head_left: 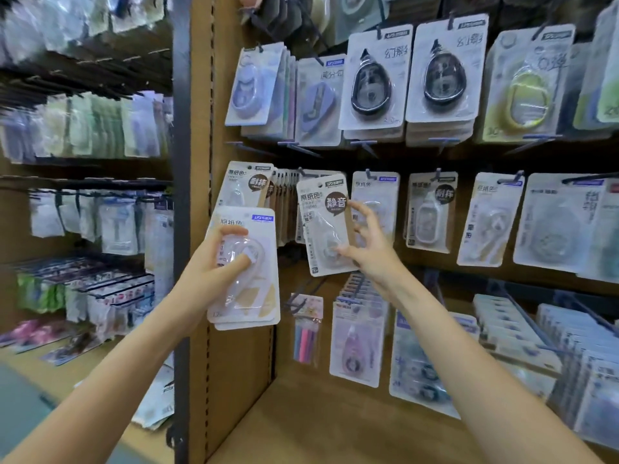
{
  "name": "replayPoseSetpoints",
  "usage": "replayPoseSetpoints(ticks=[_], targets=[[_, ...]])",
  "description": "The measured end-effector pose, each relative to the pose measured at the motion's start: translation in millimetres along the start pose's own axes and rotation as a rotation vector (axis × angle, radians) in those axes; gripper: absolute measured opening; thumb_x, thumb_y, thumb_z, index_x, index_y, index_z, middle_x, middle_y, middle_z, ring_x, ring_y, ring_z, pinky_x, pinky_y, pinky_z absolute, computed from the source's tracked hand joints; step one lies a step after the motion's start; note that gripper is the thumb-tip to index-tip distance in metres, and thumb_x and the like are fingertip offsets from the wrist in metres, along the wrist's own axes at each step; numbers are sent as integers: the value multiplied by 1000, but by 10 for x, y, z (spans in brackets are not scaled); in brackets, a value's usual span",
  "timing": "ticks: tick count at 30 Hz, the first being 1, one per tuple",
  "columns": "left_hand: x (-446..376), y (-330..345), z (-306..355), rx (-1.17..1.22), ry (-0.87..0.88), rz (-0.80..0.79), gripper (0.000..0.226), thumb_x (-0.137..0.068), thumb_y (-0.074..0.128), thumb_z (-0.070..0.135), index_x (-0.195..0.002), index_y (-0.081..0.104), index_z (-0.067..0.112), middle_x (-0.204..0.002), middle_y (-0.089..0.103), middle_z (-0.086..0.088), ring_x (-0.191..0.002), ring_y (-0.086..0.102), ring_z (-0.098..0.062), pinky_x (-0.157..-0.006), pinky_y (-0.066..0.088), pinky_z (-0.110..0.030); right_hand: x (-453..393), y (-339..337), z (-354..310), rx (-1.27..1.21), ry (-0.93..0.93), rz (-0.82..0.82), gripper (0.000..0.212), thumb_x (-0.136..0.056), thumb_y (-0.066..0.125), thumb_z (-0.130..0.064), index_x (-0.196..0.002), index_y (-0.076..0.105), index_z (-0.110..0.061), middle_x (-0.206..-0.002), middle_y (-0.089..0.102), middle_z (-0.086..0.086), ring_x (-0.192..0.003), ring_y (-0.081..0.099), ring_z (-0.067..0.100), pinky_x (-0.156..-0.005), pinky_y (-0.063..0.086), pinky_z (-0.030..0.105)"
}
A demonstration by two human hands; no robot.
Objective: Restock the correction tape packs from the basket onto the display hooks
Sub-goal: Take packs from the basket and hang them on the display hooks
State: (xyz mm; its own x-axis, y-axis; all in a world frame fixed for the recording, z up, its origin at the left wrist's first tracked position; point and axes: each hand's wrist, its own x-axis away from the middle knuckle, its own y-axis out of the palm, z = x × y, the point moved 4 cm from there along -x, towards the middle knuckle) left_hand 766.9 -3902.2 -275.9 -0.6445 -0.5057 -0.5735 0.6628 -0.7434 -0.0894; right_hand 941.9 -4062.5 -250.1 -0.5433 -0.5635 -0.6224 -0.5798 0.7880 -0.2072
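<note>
Correction tape packs [246,266], a small stack, sit in the left hand [214,262]: thumb across the front blister, fingers curled behind, stack upright and just in front of the wooden shelf upright [201,162]. Left forearm comes up from the lower left.

Right hand [366,242] is raised at the middle hook row, fingers spread and loosely bent. Thumb and fingertips touch the right edge of a hanging pack [326,226] with a dark round label. That pack tilts, its bottom swung right, top still up at its hook [306,172]. No full grip visible; contact looks light. Right forearm enters from the lower right.

Around:
- Just left of the tilted pack, a dense row of packs [284,195] on the neighbouring hook, partly behind the held stack.
- Right of the hand, more hanging packs in the same row, the nearest one [375,195] partly hidden by the fingers.
- Upper row: dark teardrop-shaped tape packs [375,78] and a yellow one [526,88].
- Lower row: a pink tape pack [356,346] and a pen pack [306,333], with full hooks further right.
- Far left: a blurred second rack [83,128] of hanging goods.
</note>
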Motion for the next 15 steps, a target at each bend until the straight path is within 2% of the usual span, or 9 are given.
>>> replayPoseSetpoints(ticks=[3, 5, 8, 10, 12, 13, 15], targets=[[-40, -51, -47, 6, 15, 32, 29, -90, 57, 13, -108, 49, 34, -109, 59, 5, -97, 62, -17, -78, 55, -34, -68, 32, 51, 28, -10, 48, 67, -83, 64, 0, -125, 35, -44, -117, 52, -5, -113, 53, 12, -94, 50, 38], [-53, -70, -88, 7, 12, 37, 30, -90, 57, 12, -110, 49, 34, -112, 58, 3, -100, 62, -18, -82, 55, -38, -112, 52, 70, 38, -17, 90, 67, -82, 65, -1, -127, 34, -41, -116, 52, -5, -108, 54, 7, -88, 51, 29], [-67, -67, -137, 0, 6, 31, 31, -90, 57, 12, -115, 49, 29, -111, 58, 3, -100, 62, -18, -82, 54, -36, -119, 43, 112, 88, -36, 137, 67, -81, 66, -1, -124, 33, -40, -117, 52, -3, -105, 55, 7, -77, 50, 16], [-77, -51, -166, -15, 7, 24, 32, -90, 57, 12, -115, 49, 29, -113, 58, 2, -101, 61, -19, -82, 53, -36, -61, 6, 157, 196, -68, 148, 66, -83, 64, 0, -124, 33, -41, -120, 48, -6, -111, 54, 14, -83, 49, 21], [-89, -26, -187, -23, 7, 16, 32, -90, 57, 12, -116, 49, 29, -115, 57, 2, -102, 61, -19, -79, 53, -33, 34, -62, 197, 271, -87, 161, 65, -84, 63, -2, -125, 34, -44, -118, 48, -10, -108, 57, 15, -86, 52, 29], [-94, -7, -193, -19, 6, 10, 33, -90, 57, 12, -117, 48, 29, -116, 57, 2, -101, 61, -19, -77, 53, -32, 88, -107, 209, 284, -84, 166, 65, -85, 63, -3, -124, 33, -45, -118, 48, -10, -103, 59, 13, -83, 53, 29], [-105, 31, -197, -16, 10, -2, 33, -90, 56, 12, -116, 49, 31, -117, 56, 6, -103, 60, -19, -81, 53, -34, 178, -197, 232, 269, -71, 179, 66, -84, 64, -2, -123, 32, -44, -120, 47, -8, -95, 59, 5, -73, 54, 19]])
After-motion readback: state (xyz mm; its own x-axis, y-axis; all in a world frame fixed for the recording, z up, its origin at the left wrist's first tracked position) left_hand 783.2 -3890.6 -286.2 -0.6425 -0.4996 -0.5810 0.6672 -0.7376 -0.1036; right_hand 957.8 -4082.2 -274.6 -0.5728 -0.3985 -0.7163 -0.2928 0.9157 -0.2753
